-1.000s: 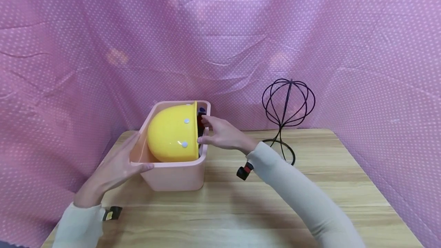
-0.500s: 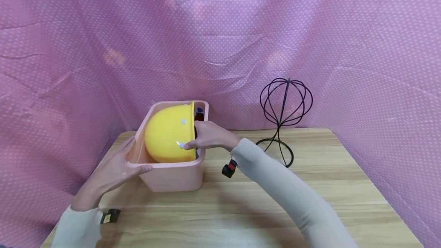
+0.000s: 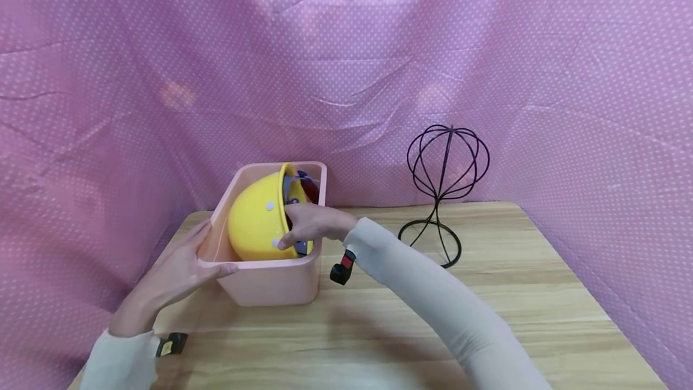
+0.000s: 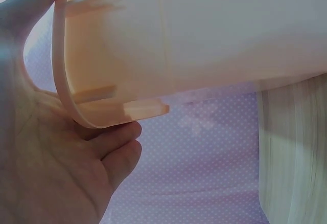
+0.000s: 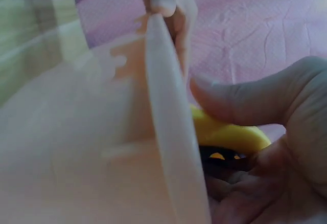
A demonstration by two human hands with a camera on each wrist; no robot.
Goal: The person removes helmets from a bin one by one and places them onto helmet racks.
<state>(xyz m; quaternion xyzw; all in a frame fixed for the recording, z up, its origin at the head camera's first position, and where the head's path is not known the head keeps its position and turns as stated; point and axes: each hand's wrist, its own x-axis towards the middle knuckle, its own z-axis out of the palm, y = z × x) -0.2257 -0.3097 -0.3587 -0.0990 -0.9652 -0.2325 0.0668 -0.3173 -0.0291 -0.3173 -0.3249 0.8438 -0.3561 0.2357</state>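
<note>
A yellow hard hat (image 3: 251,221) lies on its side in a pale pink plastic bin (image 3: 265,287), its opening tilted up and to the right. My right hand (image 3: 314,220) pinches its brim, thumb on the outer shell and fingers inside the hat. In the right wrist view the thumb (image 5: 245,101) overlaps the yellow brim (image 5: 230,134), and the fingertips are hidden. My left hand (image 3: 173,272) grips the bin's near left corner. The left wrist view shows its fingers (image 4: 120,155) curled under the bin's rim (image 4: 60,65). Dark straps show inside the hat.
A black wire stand (image 3: 437,200) with a round cage top stands right of the bin. Something dark red and blue (image 3: 310,188) lies in the bin behind the hat. The wooden table (image 3: 514,294) meets a pink dotted cloth (image 3: 357,77) at the back.
My right hand has moved left onto the hard hat's brim and taken hold of it. The hat has tilted, its opening turning up and toward me. My left hand stays at the bin's corner.
</note>
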